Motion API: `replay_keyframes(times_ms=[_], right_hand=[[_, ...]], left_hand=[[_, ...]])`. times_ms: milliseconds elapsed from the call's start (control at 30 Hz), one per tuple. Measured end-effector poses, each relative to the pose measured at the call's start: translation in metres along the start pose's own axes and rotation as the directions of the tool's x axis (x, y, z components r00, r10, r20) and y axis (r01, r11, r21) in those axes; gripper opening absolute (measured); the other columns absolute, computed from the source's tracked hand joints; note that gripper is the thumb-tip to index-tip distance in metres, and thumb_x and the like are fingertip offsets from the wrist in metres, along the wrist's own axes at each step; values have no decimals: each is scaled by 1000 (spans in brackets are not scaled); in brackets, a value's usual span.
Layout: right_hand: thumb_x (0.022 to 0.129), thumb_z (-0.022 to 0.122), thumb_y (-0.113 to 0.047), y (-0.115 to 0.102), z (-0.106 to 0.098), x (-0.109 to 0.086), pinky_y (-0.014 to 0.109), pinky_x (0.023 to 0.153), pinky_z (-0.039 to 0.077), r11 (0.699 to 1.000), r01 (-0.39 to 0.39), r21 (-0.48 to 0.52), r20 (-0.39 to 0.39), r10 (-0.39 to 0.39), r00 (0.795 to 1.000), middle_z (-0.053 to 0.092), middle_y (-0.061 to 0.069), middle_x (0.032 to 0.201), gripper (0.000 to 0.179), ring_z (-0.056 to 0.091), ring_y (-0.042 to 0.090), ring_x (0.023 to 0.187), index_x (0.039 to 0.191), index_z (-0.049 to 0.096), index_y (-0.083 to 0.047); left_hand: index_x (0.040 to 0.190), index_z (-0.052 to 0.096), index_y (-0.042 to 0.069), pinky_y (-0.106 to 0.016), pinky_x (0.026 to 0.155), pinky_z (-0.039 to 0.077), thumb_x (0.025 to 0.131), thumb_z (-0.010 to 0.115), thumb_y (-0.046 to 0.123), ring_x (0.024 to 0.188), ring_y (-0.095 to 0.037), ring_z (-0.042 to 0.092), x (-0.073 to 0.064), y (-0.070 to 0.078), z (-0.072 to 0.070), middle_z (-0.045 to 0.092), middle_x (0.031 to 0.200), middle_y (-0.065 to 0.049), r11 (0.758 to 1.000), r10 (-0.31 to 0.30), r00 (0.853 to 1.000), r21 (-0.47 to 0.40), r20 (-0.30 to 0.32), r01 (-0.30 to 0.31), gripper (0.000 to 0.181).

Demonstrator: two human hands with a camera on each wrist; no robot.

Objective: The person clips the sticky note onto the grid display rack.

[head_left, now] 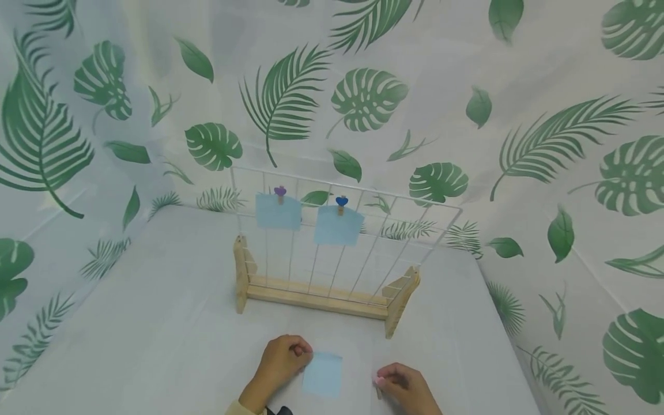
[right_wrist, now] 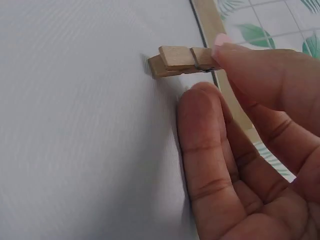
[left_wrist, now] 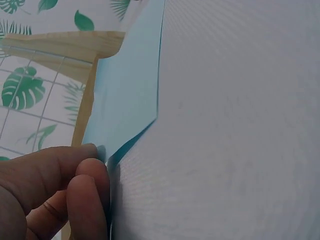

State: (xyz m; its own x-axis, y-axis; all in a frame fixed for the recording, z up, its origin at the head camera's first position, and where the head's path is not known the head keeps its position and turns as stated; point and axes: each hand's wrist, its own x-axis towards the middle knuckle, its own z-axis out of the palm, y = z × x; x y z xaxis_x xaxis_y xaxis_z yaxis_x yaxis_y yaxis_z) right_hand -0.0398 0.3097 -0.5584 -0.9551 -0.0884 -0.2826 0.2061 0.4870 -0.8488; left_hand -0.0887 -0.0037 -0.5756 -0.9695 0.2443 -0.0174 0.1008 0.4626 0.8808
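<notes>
In the head view my left hand (head_left: 282,362) pinches the upper left corner of a light blue paper sheet (head_left: 324,377) on the white tabletop. The left wrist view shows the sheet (left_wrist: 131,75) between thumb and fingertip, its near edge lifted a little. To the right of the sheet, my right hand (head_left: 408,387) holds a small wooden clothespin with a pink top (head_left: 379,392). Up close in the right wrist view, thumb and finger grip the clothespin (right_wrist: 180,58) at its pink-topped end, while the other end points away from the hand.
Behind the hands stands a white wire grid (head_left: 358,271) in a wooden base (head_left: 316,301). Two blue sheets hang on it, the left one (head_left: 277,214) under a purple heart clothespin (head_left: 280,193), the right one (head_left: 339,229) under a blue heart clothespin (head_left: 341,203). Leaf-patterned curtains surround the table.
</notes>
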Motion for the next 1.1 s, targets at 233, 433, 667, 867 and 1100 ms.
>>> replay_keyframes(times_ms=[233,433,667,867,1100], right_hand=[[101,77,-14,4,-6,-3,23,75,58,994,-14,112,62,7,998,77,6,98,21,69,14,86,106,72,6],[103,74,-12,3,-9,-6,24,76,63,983,12,184,60,-23,998,78,14,97,31,72,10,83,114,66,16],[103,74,-12,-5,-11,-7,20,82,62,984,6,176,-86,9,996,79,20,106,34,78,12,86,122,71,16],[102,74,-6,-16,-12,-5,24,81,64,976,-4,217,-184,45,982,78,17,100,25,77,13,85,114,71,15],[101,75,-1,-26,-13,-2,27,80,66,978,-10,209,-259,65,964,78,16,100,18,76,14,84,110,72,13]], left_hand=[[90,77,13,-22,64,46,91,82,10,62,0,55,-3,0,0,71,82,9,999,22,1000,-25,4,-21,6],[91,78,15,-30,72,49,91,83,14,77,-6,59,-3,5,-6,73,86,9,1000,22,1000,11,-5,-22,5],[93,78,17,-32,76,56,93,83,18,84,-11,68,-2,9,-12,77,93,6,1000,15,1000,-1,9,-15,5],[93,79,15,-26,75,55,93,84,19,81,-7,68,-1,11,-14,77,90,7,999,32,999,-35,-11,-32,6],[94,78,6,-22,57,56,94,83,10,67,-5,63,-1,17,-14,74,84,2,991,23,1000,-131,-8,-24,6]])
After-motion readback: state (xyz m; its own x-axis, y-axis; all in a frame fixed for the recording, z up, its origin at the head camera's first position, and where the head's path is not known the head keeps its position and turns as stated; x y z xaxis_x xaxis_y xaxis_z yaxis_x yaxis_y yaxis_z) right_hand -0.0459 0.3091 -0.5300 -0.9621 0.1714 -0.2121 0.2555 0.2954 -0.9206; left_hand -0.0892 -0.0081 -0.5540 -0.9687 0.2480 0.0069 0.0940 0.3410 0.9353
